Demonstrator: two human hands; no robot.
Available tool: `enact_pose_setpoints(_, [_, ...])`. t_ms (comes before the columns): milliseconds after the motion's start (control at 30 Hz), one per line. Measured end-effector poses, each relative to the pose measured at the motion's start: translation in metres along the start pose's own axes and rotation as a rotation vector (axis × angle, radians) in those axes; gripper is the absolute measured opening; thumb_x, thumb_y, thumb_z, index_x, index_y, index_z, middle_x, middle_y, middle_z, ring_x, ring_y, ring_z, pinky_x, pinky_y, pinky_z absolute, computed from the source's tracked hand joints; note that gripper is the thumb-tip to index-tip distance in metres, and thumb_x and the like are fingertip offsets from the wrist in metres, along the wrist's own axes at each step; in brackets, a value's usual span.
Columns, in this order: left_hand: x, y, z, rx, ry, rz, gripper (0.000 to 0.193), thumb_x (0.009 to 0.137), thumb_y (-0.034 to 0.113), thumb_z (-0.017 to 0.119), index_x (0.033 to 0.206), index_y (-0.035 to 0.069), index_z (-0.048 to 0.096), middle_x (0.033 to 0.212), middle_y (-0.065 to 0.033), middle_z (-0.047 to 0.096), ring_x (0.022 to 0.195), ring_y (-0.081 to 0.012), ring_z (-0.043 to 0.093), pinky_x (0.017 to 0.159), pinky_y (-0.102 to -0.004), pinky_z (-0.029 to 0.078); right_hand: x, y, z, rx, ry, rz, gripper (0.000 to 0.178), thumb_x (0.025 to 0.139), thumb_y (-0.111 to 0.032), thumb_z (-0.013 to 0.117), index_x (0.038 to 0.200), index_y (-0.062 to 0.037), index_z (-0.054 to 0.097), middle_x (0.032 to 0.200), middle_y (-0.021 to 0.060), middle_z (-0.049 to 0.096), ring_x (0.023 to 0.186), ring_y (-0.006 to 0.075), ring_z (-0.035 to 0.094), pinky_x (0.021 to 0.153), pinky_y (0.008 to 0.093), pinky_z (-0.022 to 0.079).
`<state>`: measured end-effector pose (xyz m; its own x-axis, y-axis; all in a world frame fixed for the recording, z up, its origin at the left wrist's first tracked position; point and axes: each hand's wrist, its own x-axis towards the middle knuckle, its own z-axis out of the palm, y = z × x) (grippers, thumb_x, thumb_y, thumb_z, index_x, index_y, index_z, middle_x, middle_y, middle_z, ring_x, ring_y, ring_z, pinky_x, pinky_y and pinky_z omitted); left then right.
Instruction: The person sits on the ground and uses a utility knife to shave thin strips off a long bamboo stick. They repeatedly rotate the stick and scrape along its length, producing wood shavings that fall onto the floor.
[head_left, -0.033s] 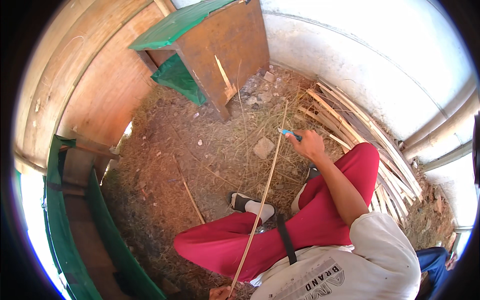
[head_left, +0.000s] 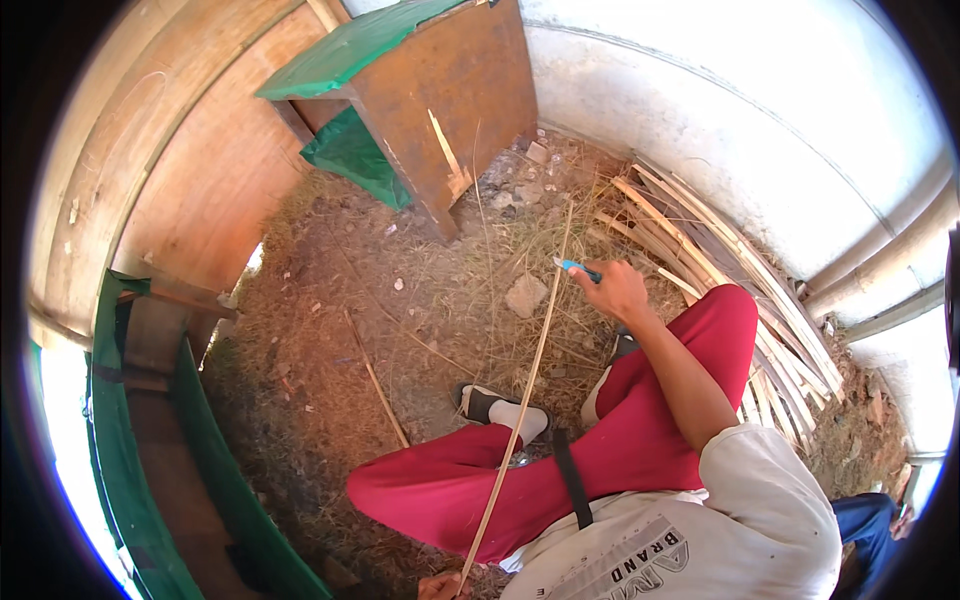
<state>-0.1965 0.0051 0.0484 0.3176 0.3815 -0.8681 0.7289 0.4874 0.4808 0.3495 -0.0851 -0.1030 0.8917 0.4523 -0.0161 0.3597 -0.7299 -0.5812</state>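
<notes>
The slim strip [head_left: 541, 345] is showing matt wood, the knife handle [head_left: 576, 266] smooth blue plastic; at eleven o'clock, glossy green sheeting [head_left: 352, 52] is covering a mottled wooden desk [head_left: 452, 92].

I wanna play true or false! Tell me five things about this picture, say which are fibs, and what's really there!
1. The right hand holds a blue utility knife. True.
2. The left hand holds a stone. False: the left hand holds the lower end of a thin wooden strip.
3. The trousers are yellow. False: the trousers are red.
4. A pile of long wooden strips lies on the ground near the white wall. True.
5. The brown wooden cabinet has a purple cover on top. False: its top has a green cover.
</notes>
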Motion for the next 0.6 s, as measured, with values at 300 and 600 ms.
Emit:
enact_pose_setpoints(300, [-0.028,-0.02,-0.036,0.166,0.181,0.031,0.031,0.097,0.03,0.062,0.083,0.003,0.068,0.072,-0.0124,0.063,0.066,-0.023,0.062,0.058,-0.0417,0.048,0.029,0.028,-0.001,0.022,0.094,0.2,0.057,0.095,-0.062,0.057,0.101,-0.0097,0.08,0.08,0.0238,0.071,0.086,0.0453,0.07,0.08,0.0519,0.056])
enact_pose_setpoints(600, [0.01,0.019,0.002,0.196,0.406,0.426,0.033,0.101,0.027,0.058,0.085,0.0,0.066,0.068,-0.009,0.059,0.059,-0.0188,0.056,0.052,-0.0357,0.043,0.024,0.016,0.014,0.675,0.095,0.209,0.06,0.096,-0.059,0.062,0.092,-0.001,0.078,0.063,0.0068,0.061,0.061,0.0164,0.058,0.059,0.0368,0.045])
